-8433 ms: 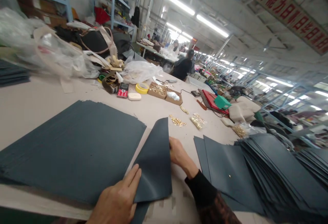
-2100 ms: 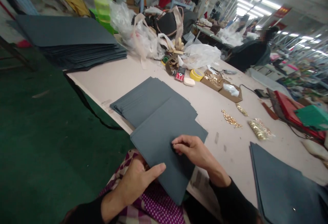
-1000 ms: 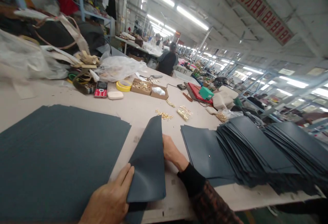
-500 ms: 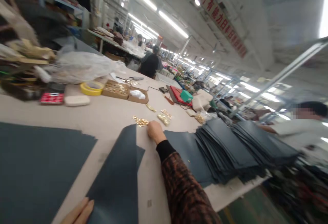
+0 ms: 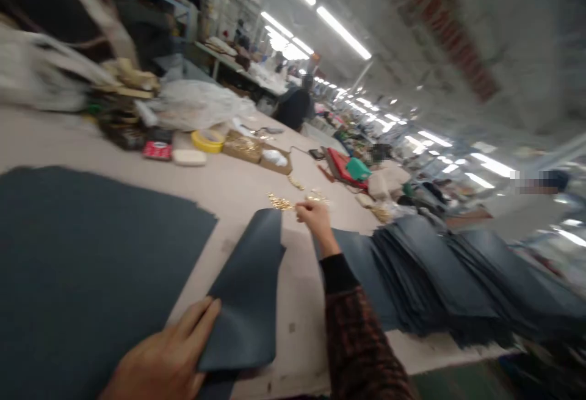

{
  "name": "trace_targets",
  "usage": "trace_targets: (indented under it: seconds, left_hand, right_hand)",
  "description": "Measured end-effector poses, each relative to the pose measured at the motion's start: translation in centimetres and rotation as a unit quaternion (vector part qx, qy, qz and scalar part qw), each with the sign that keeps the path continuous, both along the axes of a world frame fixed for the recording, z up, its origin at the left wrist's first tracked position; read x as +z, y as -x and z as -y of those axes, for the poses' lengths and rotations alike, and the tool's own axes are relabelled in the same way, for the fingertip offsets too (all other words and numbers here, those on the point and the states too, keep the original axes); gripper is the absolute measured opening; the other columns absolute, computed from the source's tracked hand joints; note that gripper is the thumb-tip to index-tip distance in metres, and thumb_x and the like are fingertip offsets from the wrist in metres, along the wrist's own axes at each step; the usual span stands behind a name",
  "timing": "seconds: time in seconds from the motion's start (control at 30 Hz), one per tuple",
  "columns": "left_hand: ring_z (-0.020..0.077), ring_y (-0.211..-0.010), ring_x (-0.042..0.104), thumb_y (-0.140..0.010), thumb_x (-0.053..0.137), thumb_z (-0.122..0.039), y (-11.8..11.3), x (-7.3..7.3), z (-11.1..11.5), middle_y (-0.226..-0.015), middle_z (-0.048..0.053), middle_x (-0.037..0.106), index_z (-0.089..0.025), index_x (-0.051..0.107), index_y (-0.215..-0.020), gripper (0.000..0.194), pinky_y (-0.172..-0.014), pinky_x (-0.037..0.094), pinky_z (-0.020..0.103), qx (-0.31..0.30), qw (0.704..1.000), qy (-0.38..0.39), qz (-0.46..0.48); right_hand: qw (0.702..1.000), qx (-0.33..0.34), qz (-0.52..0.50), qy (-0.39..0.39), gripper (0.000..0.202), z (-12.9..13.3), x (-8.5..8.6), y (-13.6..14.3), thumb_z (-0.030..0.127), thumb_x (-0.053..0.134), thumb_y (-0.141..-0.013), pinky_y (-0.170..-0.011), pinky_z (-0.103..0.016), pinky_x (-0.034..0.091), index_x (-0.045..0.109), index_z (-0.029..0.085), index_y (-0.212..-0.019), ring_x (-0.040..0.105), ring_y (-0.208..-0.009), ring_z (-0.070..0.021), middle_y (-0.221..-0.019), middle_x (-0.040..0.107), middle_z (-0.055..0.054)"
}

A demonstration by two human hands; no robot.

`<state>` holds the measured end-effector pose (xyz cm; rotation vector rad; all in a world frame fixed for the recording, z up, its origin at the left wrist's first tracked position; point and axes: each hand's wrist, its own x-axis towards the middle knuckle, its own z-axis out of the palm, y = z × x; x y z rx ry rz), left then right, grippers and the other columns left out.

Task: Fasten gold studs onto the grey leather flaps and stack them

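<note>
Closest to me, at the bench's (image 5: 300,302) near edge, I have the left hand (image 5: 167,348) grasping a bent sheet (image 5: 247,302) of dark blue-grey material: fingers on top of its left side, thumb mostly hidden. The sheet runs from the near edge toward the middle of the bench, its far end narrowing to a rounded tip, with another dark layer showing beneath.

To its left, a broad dark stack (image 5: 91,265) covers the near left part of the bench. To its right, past the right forearm, a fanned stack (image 5: 430,272) of similar sheets leans toward the near right corner.

Farther in, I have the right hand (image 5: 315,217) just beside a small scatter of gold pieces (image 5: 278,202), mid-bench, beyond the sheet's tip. Thumb and fingertips are pinched together; the blur keeps me from telling whether a piece is between them.

Behind, toward the far edge, from left to right: a red and black device (image 5: 157,145), a pale bar (image 5: 189,157), a roll of yellow tape (image 5: 207,145) and two shallow cardboard boxes (image 5: 241,154). A green box (image 5: 358,169) is farther right.

Past the far edge, a person in dark clothing (image 5: 293,108).
</note>
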<state>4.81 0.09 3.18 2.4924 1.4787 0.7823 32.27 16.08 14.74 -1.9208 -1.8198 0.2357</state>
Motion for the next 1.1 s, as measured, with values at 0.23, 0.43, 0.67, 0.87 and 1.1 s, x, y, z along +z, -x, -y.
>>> trace_targets:
  seconds: [0.23, 0.43, 0.67, 0.87, 1.1]
  left_hand:
    - [0.0253, -0.090, 0.068, -0.065, 0.049, -0.010, 0.2, 3.3, 0.5, -0.124, 0.013, 0.062, -0.009, 0.051, -0.132, 0.067, -0.075, 0.058, 0.038, -0.039, 0.988, 0.111, -0.101]
    - [0.0262, -0.083, 0.066, -0.070, 0.052, -0.015, 0.6, 3.7, 1.1, -0.104, 0.008, 0.064, -0.013, 0.056, -0.120, 0.050, -0.068, 0.057, 0.040, -0.056, 0.987, 0.112, -0.097]
    - [0.0260, -0.083, 0.066, -0.072, 0.052, -0.011, 0.7, 3.6, 1.1, -0.100, 0.007, 0.066, -0.013, 0.058, -0.117, 0.045, -0.069, 0.057, 0.041, -0.056, 0.990, 0.094, -0.086]
    - [0.0241, -0.081, 0.068, -0.072, 0.050, -0.004, 0.7, 2.7, 0.9, -0.104, 0.009, 0.069, -0.014, 0.063, -0.116, 0.047, -0.068, 0.056, 0.038, -0.042, 0.995, 0.029, -0.087]
    - [0.0228, -0.071, 0.067, -0.079, 0.044, -0.007, 0.9, 0.8, 1.1, -0.102, 0.008, 0.071, -0.017, 0.066, -0.114, 0.042, -0.062, 0.053, 0.038, -0.039, 0.998, -0.038, -0.042]
  right_hand:
    - [0.941, 0.213, -0.235, 0.117, 0.015, 8.5, -2.1, 7.4, 0.029, 0.064, -0.081, -0.053, -0.022, 0.049, 0.072, 0.017, -0.085, 0.062, -0.055, -0.0124, -0.064, 0.067, 0.000]
    - [0.931, 0.312, -0.084, 0.168, 0.018, 10.3, -4.3, 11.3, 0.011, 0.058, -0.083, -0.063, -0.022, 0.044, 0.074, 0.019, -0.082, 0.066, -0.068, -0.0126, -0.078, 0.074, 0.000]
    - [0.925, 0.322, -0.022, 0.199, 0.018, 9.8, -3.7, 12.1, 0.010, 0.058, -0.081, -0.060, -0.021, 0.041, 0.075, 0.017, -0.081, 0.065, -0.065, -0.0126, -0.075, 0.074, -0.003]
    - [0.920, 0.309, -0.013, 0.242, 0.014, 8.6, -3.6, 12.7, 0.013, 0.063, -0.077, -0.056, -0.017, 0.041, 0.076, 0.015, -0.079, 0.065, -0.065, -0.0114, -0.073, 0.074, -0.003]
    - [0.907, 0.221, -0.021, 0.358, 0.007, 7.6, -2.6, 13.2, 0.017, 0.064, -0.072, -0.048, -0.016, 0.044, 0.071, 0.018, -0.070, 0.066, -0.062, -0.0131, -0.061, 0.068, 0.001]
